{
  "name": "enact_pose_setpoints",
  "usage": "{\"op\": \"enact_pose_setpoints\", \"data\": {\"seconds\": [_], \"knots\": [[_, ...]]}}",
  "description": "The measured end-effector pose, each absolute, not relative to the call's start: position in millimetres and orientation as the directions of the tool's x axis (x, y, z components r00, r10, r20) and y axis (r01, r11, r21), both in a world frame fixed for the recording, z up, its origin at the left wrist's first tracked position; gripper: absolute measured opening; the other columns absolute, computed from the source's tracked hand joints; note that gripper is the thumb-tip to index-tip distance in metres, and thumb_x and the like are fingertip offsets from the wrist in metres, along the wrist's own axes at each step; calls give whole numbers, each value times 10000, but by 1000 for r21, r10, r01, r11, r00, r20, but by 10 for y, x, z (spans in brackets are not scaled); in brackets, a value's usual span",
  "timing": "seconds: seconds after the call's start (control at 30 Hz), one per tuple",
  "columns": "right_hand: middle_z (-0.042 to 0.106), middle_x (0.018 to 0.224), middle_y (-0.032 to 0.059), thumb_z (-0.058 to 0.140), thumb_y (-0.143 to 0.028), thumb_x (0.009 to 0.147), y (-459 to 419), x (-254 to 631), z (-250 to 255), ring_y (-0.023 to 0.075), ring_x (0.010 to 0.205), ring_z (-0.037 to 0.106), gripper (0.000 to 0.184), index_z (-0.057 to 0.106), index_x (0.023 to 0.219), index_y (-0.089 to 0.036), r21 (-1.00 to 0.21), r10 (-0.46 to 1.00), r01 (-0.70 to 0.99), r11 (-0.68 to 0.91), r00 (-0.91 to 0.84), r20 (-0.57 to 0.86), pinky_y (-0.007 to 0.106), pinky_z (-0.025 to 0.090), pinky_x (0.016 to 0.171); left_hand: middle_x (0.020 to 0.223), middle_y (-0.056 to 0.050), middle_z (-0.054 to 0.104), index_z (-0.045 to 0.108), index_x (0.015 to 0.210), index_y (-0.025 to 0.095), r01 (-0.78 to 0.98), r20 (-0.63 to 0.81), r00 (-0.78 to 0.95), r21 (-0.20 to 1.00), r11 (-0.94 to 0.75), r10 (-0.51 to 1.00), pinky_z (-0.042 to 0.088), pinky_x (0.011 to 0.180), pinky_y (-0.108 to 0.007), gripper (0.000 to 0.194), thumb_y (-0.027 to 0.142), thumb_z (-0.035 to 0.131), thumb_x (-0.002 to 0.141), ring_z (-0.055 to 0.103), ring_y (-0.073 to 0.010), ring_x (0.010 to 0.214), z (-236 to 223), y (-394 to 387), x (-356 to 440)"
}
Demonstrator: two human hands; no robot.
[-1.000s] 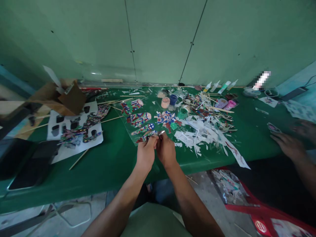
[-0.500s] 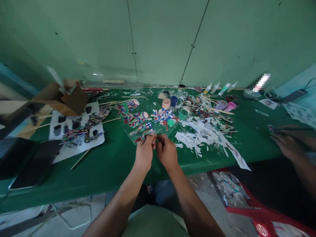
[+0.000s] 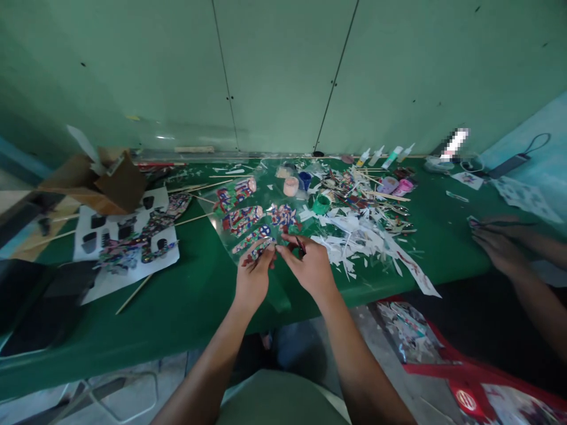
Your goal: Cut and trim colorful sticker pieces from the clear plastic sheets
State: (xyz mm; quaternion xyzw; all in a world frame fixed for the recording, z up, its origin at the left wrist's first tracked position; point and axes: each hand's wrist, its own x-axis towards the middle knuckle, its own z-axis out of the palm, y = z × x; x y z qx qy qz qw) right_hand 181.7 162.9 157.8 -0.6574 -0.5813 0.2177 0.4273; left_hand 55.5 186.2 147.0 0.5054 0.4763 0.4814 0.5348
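Observation:
My left hand (image 3: 253,280) is closed in a pinch at the lower edge of a clear plastic sheet (image 3: 217,227). Its thumb and fingertips meet beside a small colourful mosaic-like piece (image 3: 257,251); whether they grip it I cannot tell. Close by, my right hand (image 3: 312,268) is curled around a thin dark tool (image 3: 301,244), mostly hidden by the fingers. Its fingertips almost touch the left ones. Several patterned red, blue and green pieces (image 3: 243,219) lie on the sheet, with a heap of coloured scraps (image 3: 283,216) to their right.
Paper scraps (image 3: 349,236) spread right of my hands, below small paint pots (image 3: 321,204) and glue bottles (image 3: 392,157). A cardboard box (image 3: 95,183) and printed sheet (image 3: 133,260) lie left. At far right, a co-worker's hands (image 3: 500,245) rest on the green table (image 3: 190,319).
My hands have moved slightly apart, the right one turning so that the dark tool shows more. The whole view has shifted a little to the right.

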Motion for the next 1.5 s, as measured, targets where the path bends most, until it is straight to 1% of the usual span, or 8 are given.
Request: {"op": "enact_pose_setpoints", "data": {"seconds": [0.47, 0.67, 0.77, 0.97, 1.1, 1.23, 1.37, 1.5], "knots": [[760, 881, 37, 546, -297, 841, 1669, 1830, 1519, 172, 661, 659, 230, 746, 930, -226, -825, 944, 562, 64, 233, 232, 272, 481, 611, 604, -11, 591, 668, 685, 180, 8, 7, 113, 1000, -8, 994, 427, 558, -254, 232, 383, 645, 794, 533, -141, 569, 1445, 1877, 502], [748, 755, 34, 537, -367, 847, 1698, 2168, 1511, 142, 536, 586, 274, 737, 931, -199, -827, 808, 553, -100, 530, 257, 252, 454, 565, 609, -10, 599, 705, 738, 163, -13, -105, -36, 994, 104, 994, 446, 528, -252, 240, 393, 644, 770, 547, -132, 555, 1282, 1953, 420], [755, 891, 70, 591, -305, 810, 1716, 2550, 1486, 215, 771, 671, 224, 741, 942, -204, -672, 785, 691, -266, 560, 265, 306, 473, 732, 622, -8, 606, 708, 740, 156, -27, -117, -159, 993, 114, 980, 439, 536, -238, 217, 367, 657, 752, 543, -117, 566, 1238, 2049, 260], [691, 977, 185, 512, -248, 858, 1778, 3004, 1393, 258, 777, 647, 287, 714, 1038, -152, -307, 777, 784, -540, 604, 176, 324, 402, 641, 617, 29, 518, 582, 635, 156, -489, -222, -327, 872, 36, 919, 366, 480, -200, 110, 222, 666, 660, 444, -65, 536, 1351, 2270, 1], [655, 715, 87, 439, -278, 887, 1773, 2609, 1321, 177, 618, 582, 255, 655, 814, -163, -499, 797, 784, -370, 544, 263, 271, 363, 588, 588, 39, 485, 600, 650, 148, -510, -287, -261, 852, 121, 922, 347, 471, -199, 96, 217, 666, 656, 429, -61, 529, 1387, 2250, 157], [507, 517, -15, 462, -385, 883, 1747, 1851, 1151, 121, 461, 444, 316, 516, 623, -214, -686, 948, 725, -56, 254, 191, 242, 290, 503, 588, 25, 520, 620, 664, 155, -395, -249, -151, 902, 173, 957, 342, 467, -227, 115, 256, 661, 700, 451, -82, 523, 1401, 2124, 454], [494, 555, -27, 424, -360, 897, 1799, 1426, 1047, 111, 476, 421, 278, 490, 672, -211, -775, 940, 632, -7, 269, 211, 229, 279, 510, 551, 26, 493, 591, 597, 154, -254, -207, -95, 951, 177, 974, 340, 496, -233, 204, 286, 617, 751, 444, -86, 529, 1419, 2018, 591], [527, 585, -20, 436, -312, 881, 1861, 1403, 1114, 115, 504, 433, 213, 514, 716, -200, -733, 945, 677, -63, 278, 175, 226, 253, 510, 581, 18, 512, 559, 561, 155, -177, -215, -86, 964, 198, 973, 342, 535, -233, 242, 291, 614, 754, 455, -93, 578, 1417, 1962, 582]]}}
